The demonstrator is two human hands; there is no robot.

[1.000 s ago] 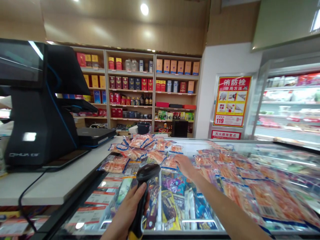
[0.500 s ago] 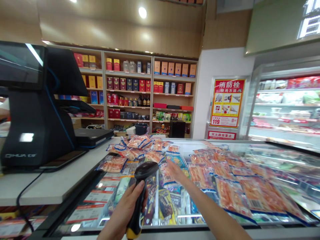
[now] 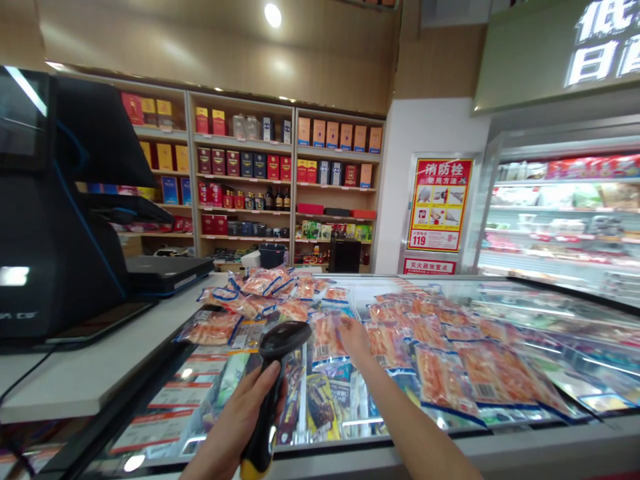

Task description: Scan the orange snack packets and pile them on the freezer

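My left hand (image 3: 253,400) is wrapped round the grip of a black and yellow barcode scanner (image 3: 284,339), its head raised and facing away over the glass freezer top. Ahead of it, my right hand (image 3: 356,337) has its fingers curled at the right edge of a clear packet of orange-pink food pieces (image 3: 326,339). The fingertips are partly hidden, but they look closed on that packet. Similar packets with blue edges (image 3: 443,380) lie in rows to the right. More are heaped at the far left (image 3: 265,283).
A black checkout terminal (image 3: 85,200) stands on the white counter (image 3: 120,347) at left. Under the freezer glass lie coloured packs (image 3: 323,407). Behind are shelves of boxed goods (image 3: 245,163), a red fire-hydrant poster (image 3: 440,203) and a lit fridge (image 3: 565,207).
My right hand has gone from stretched fingers beside the packet to curled fingers at its edge. The view has turned slightly right. The scanner stays in my left hand.
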